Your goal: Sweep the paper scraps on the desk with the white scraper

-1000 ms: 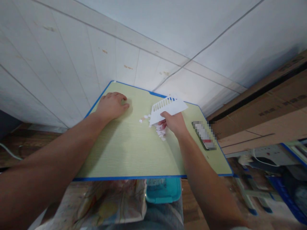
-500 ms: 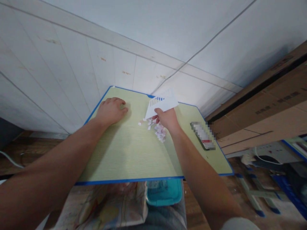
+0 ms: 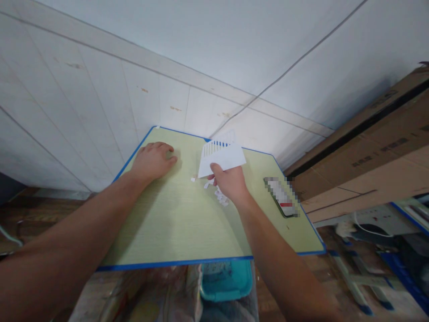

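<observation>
In the head view, my right hand (image 3: 230,182) pinches the lower edge of a white paper piece (image 3: 223,156), thumb on top. A row of slots is cut through the paper's upper left part, and it is held tilted above the table. Small white paper scraps (image 3: 221,196) lie in a loose pile under and beside this hand, partly hidden by it. My left hand (image 3: 154,160) rests on the left side of the pale green table (image 3: 174,223), fingers curved and apart, with nothing in it.
A pixelated phone-like object (image 3: 281,197) lies at the table's right. Beneath the front edge sits a turquoise basket (image 3: 226,286). Cardboard boxes (image 3: 368,152) lean at the right, and a white panelled wall (image 3: 170,96) with a cable (image 3: 278,80) stands behind the table.
My right hand has shifted slightly left with the paper, which now stands a little more upright and covers more of the scraps. My left hand stays in place on the table.
</observation>
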`<state>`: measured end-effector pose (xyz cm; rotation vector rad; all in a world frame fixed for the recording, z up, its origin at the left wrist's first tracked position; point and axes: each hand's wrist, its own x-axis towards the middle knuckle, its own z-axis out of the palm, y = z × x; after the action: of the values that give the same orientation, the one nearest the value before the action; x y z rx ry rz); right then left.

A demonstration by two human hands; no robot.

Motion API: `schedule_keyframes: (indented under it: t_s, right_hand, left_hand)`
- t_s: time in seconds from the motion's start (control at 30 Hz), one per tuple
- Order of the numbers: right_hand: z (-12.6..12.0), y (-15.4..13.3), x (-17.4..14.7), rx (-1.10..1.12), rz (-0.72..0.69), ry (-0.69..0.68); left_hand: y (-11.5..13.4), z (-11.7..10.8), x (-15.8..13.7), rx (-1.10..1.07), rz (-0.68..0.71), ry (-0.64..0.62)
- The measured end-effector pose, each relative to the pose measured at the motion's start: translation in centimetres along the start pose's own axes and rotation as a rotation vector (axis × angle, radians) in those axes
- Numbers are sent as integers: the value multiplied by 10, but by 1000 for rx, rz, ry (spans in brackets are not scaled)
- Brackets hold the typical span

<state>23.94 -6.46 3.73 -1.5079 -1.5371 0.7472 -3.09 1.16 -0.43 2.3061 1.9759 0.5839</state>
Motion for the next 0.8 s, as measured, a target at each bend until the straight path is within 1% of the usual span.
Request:
schedule_keyframes:
  t_s: [0.1, 0.17, 0.27, 0.4, 0.57, 0.67, 0.8]
  right_hand:
    - [19, -2, -5, 65, -31, -37]
    - [22, 0, -8, 84, -32, -38]
    - [13, 5, -14, 97, -44, -51]
    - [-6, 10, -25, 75, -72, -58]
    - [-25, 12, -34, 57, 24, -47]
    - [-28, 14, -37, 48, 53, -29]
    - [-23, 18, -39, 64, 47, -30]
  left_hand:
    - [-1, 0, -1, -4, 5, 5]
    - [0, -1, -2, -2, 5, 2]
    - [0, -1, -2, -6, 8, 5]
    - [2, -2, -3, -9, 1, 0]
    - [4, -4, -3, 0, 3, -18]
    - [3, -4, -3, 4, 7, -21]
    - [1, -3, -2, -17, 7, -13]
